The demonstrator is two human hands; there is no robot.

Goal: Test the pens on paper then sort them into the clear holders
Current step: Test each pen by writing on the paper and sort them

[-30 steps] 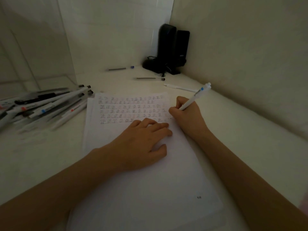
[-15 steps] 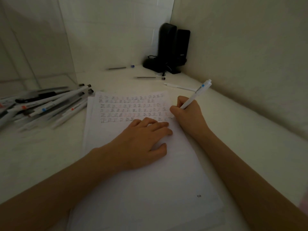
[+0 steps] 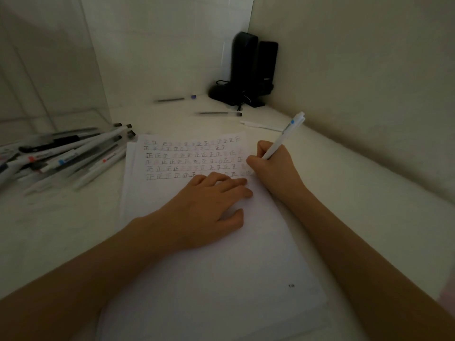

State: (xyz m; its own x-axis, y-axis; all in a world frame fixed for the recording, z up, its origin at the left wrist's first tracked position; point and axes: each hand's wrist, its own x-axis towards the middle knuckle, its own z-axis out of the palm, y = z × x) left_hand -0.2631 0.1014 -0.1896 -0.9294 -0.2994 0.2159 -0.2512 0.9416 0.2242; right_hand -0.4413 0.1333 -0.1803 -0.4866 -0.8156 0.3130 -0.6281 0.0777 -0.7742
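Note:
A white sheet of paper (image 3: 211, 271) lies on the desk, its top rows filled with small written marks. My left hand (image 3: 206, 207) rests flat on the paper, fingers spread. My right hand (image 3: 273, 168) grips a white pen with a blue dot (image 3: 285, 136), tip down at the right end of the written rows. A pile of several pens (image 3: 61, 156) lies to the left of the sheet. A clear holder (image 3: 49, 70) stands at the back left.
Two dark pens (image 3: 172, 99) (image 3: 219, 113) and a white pen (image 3: 261, 125) lie loose behind the paper. A pair of black speakers (image 3: 248, 72) with cables stands in the far corner. Walls close in at the back and right.
My right hand has shifted slightly on the paper and the pen's top has tilted a little. The left hand has stayed in place.

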